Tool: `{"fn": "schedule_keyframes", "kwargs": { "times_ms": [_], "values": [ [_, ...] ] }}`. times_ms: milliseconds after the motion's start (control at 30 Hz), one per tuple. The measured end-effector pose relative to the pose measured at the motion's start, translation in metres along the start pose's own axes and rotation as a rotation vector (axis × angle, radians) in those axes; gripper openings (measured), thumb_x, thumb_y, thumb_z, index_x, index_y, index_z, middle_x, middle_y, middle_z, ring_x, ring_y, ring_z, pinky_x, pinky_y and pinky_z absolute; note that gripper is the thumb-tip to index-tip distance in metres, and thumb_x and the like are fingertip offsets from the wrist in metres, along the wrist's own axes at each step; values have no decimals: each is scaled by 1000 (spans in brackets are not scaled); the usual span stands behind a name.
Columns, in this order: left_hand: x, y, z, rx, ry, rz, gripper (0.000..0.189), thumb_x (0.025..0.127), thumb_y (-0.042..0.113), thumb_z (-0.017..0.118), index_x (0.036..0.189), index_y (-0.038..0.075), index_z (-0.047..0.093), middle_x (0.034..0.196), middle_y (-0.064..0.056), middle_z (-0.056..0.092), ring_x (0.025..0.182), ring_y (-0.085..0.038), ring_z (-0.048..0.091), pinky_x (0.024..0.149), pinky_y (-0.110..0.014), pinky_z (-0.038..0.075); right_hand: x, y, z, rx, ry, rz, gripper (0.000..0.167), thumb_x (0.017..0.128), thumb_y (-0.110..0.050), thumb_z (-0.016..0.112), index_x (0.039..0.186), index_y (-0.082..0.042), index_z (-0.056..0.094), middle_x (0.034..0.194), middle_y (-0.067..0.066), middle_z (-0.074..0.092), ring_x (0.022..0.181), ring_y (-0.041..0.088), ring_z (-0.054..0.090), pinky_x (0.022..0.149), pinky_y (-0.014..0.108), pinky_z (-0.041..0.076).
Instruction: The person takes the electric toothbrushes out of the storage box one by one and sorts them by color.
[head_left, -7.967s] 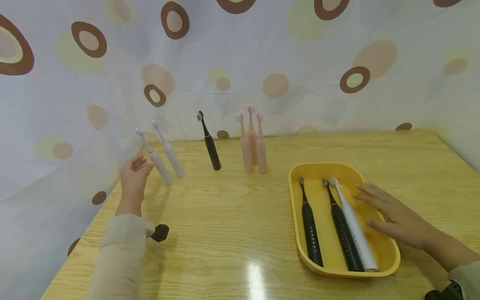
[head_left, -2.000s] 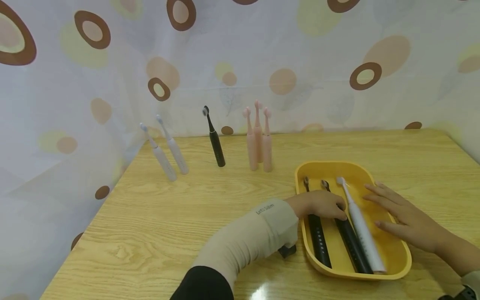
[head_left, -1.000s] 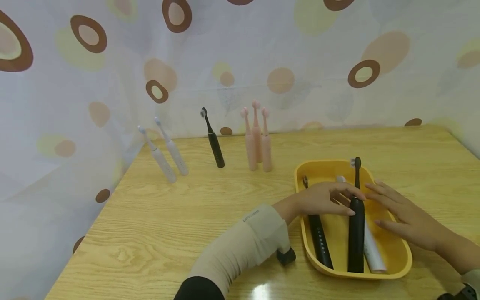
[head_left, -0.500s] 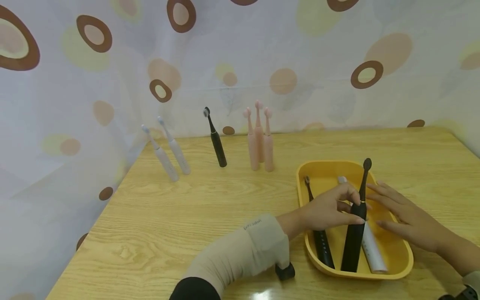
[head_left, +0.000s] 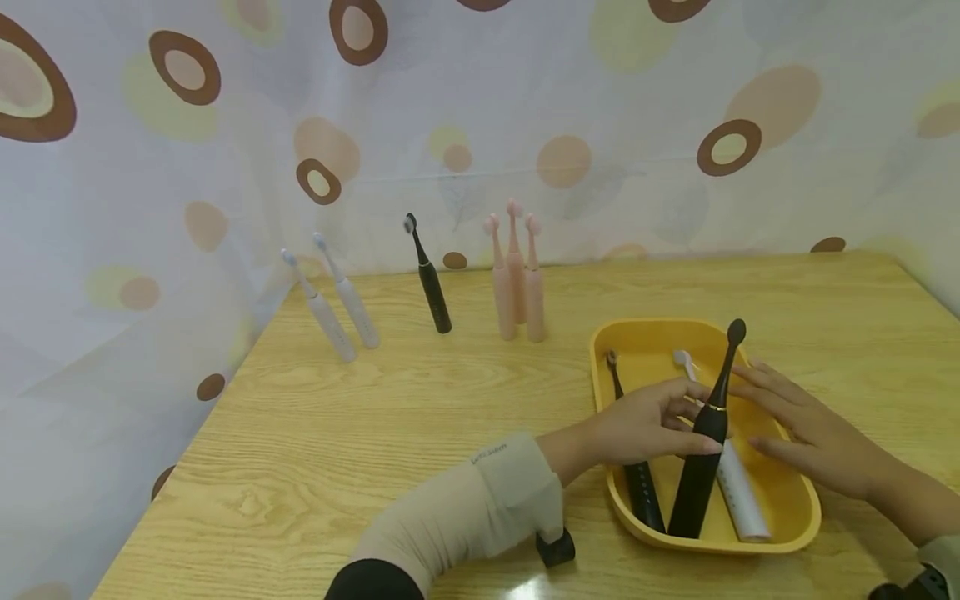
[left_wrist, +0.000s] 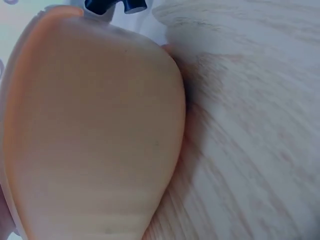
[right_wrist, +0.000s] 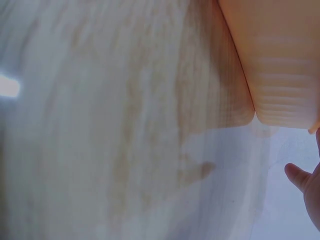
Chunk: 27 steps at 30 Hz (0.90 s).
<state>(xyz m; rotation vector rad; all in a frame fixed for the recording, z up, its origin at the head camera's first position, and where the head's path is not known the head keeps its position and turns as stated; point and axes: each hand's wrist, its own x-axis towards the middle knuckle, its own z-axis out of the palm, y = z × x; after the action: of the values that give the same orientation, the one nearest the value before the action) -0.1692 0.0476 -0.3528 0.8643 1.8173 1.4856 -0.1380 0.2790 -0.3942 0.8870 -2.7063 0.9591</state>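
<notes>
My left hand (head_left: 641, 425) pinches a black electric toothbrush (head_left: 697, 483) between thumb and fingers near the top of its handle. The brush is tilted, its head up to the right, its handle's end low inside the yellow tray (head_left: 652, 358). Behind it a white electric toothbrush (head_left: 742, 500) lies in the tray, partly covered. Another black toothbrush (head_left: 643, 496) lies along the tray's left side, its middle hidden by my left hand. My right hand (head_left: 813, 433), fingers spread, rests at the tray's right rim. The left wrist view is mostly filled by the tray's outer wall (left_wrist: 95, 125).
Farther back on the wooden table (head_left: 337, 467) stand two white toothbrushes (head_left: 330, 325) at the left, a smaller black toothbrush (head_left: 433, 296), and a tight group of three pink toothbrushes (head_left: 517, 292). A patterned cloth (head_left: 465, 108) hangs behind the table.
My left hand has come from beside the white toothbrushes into the tray and raised the head end of the black toothbrush, which now leans right, bristles turned away. The right hand stays put.
</notes>
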Motion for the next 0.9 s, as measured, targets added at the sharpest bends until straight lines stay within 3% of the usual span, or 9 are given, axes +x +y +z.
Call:
{"fn": "schedule_keyframes", "kwargs": {
  "times_ms": [267, 467, 700, 900],
  "values": [
    [-2, 0, 1, 19, 17, 11, 38, 83, 4, 56, 118, 8, 43, 100, -3, 59, 75, -5, 57, 64, -20, 48, 1, -1, 0, -3, 18, -22, 53, 77, -4, 60, 126, -9, 41, 140, 0, 19, 128, 11, 2, 99, 53, 3],
    [-6, 5, -2, -14, 79, 49, 39, 82, 3, 56, 118, 8, 43, 98, -3, 59, 75, -5, 57, 64, -21, 48, 3, -2, 0, 18, 12, -16, 52, 77, -4, 59, 126, -6, 41, 140, 0, 20, 128, 11, 1, 95, 59, 3],
    [-23, 33, -10, -157, 93, 162, 36, 83, -4, 52, 117, -1, 40, 108, -20, 54, 76, -4, 57, 69, -24, 49, 3, -1, 1, 23, 13, -23, 51, 77, -3, 59, 125, -7, 42, 140, 1, 20, 128, 13, 1, 94, 60, 2],
    [-42, 53, -18, -193, 107, 249, 37, 83, -8, 49, 119, -4, 39, 111, -23, 51, 84, -5, 55, 73, -25, 47, 2, 0, 1, 15, 18, -28, 50, 76, -2, 59, 123, -4, 43, 140, 0, 21, 128, 11, 1, 96, 58, 1]
  ]
}}
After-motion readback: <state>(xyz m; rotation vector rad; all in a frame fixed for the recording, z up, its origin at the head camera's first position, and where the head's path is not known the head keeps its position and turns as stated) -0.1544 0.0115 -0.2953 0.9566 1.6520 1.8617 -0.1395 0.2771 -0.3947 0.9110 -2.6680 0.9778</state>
